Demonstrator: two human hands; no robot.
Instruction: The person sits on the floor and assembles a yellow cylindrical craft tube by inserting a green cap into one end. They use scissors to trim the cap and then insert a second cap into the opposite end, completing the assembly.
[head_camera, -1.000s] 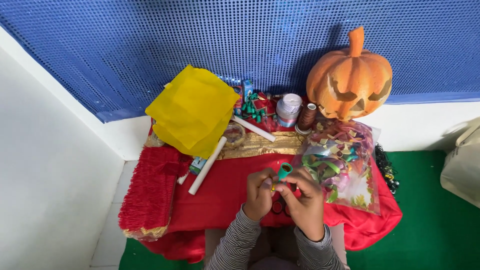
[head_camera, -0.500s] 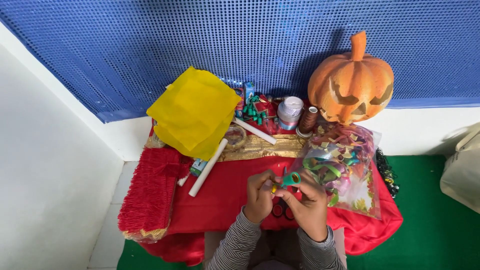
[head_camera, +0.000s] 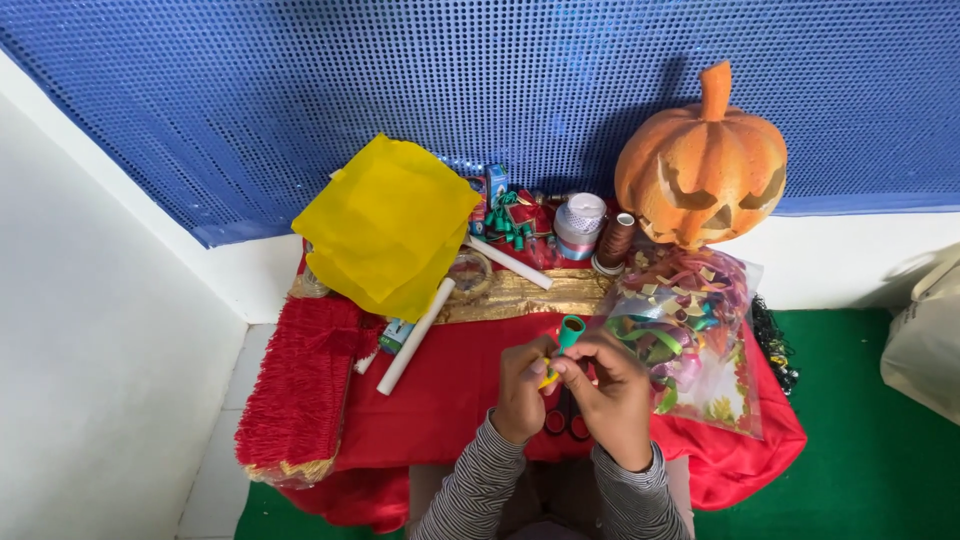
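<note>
Both hands close their grip on one small thing: the left hand (head_camera: 522, 390) and the right hand (head_camera: 610, 392) meet fingertip to fingertip over the near middle of the worktop, pinching a short teal curl of ribbon with a yellow strip beneath it (head_camera: 566, 338). Where one strip ends and the other begins is hard to make out, since the fingers cover most of both. Striped knit sleeves (head_camera: 478, 488) run off the bottom edge.

Under the hands, dark red loops (head_camera: 563, 422) show, mostly hidden by the wrists; what they belong to I cannot tell. The worktop wears a red cloth with a gold band and fringed edges (head_camera: 440, 400).

At 3 o'clock from the hands lies a clear plastic bag (head_camera: 690, 335) filled with curled ribbon scraps in pink, green and orange. At 10 o'clock a white paper tube (head_camera: 415, 336) slants toward a crumpled sheet of yellow tissue paper (head_camera: 388, 225), which hides whatever lies below it.

Farther off, at 12 o'clock, stand a white spool (head_camera: 580, 222) and a brown thread spool (head_camera: 616, 240), beside a tangle of green bows (head_camera: 508, 222). At 1 o'clock sits an orange carved pumpkin lantern (head_camera: 702, 160) against a blue perforated wall panel (head_camera: 400, 80).
</note>
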